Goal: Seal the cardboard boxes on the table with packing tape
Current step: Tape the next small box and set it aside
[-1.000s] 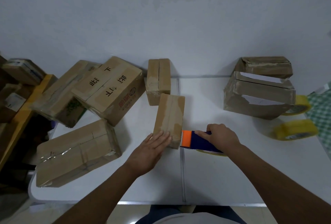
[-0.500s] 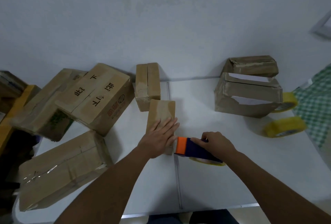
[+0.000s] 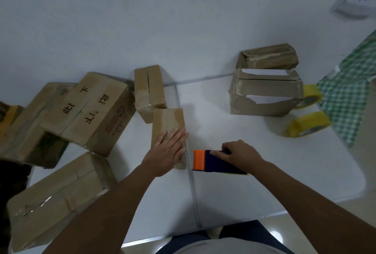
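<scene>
A person's left hand [image 3: 167, 152] lies flat, fingers straight, on the near end of a small cardboard box [image 3: 168, 129] at the middle of the white worktop [image 3: 223, 182]. The right hand [image 3: 242, 155] curls round a blue tape dispenser [image 3: 219, 162] with an orange head, just right of the box and clear of it. The box's long axis runs away from the person, so the dispenser's head points at its near right corner; the left hand is the nearer to it. A strip down that axis looks likely as the next move. Seven boxes show: the held one, one [image 3: 149, 91] behind it, three at left and two worn ones [image 3: 264, 99] stacked at right. Two yellow tape rolls [image 3: 309, 124] sit by those.
</scene>
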{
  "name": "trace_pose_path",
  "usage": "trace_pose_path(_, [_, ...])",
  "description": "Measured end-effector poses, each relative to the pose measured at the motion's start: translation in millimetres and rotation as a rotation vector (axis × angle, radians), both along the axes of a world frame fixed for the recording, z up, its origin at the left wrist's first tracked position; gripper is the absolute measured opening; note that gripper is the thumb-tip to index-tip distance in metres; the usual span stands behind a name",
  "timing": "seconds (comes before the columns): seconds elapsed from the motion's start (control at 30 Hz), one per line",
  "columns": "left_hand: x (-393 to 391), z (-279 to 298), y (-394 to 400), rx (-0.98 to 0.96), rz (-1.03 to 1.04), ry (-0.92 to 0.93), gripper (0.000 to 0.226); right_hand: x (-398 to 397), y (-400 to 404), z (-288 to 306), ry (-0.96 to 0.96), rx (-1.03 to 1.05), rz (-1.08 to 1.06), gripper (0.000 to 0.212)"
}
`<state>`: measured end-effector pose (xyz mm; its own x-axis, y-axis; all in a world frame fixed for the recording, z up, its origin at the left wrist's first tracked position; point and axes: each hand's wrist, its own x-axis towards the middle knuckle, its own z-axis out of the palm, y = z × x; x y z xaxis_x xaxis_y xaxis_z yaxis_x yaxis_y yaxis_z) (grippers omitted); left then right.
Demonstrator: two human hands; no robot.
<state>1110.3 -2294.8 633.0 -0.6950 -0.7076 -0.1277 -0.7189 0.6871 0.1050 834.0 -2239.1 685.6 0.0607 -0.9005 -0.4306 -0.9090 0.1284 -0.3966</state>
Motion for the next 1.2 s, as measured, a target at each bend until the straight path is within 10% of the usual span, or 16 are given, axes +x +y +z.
trace_pose_path(0.9, [-1, 0, 5, -0.006, 0.048, 0.032, 0.063, -23, -35, 3, 0.474, 0.081, -0.077, 0.048])
trace_pose_path(1.2, [-8, 9, 6, 0.312, 0.246, 0.318, 0.054, 18, -14, -58, 0.156, -0.061, -0.246, 0.036])
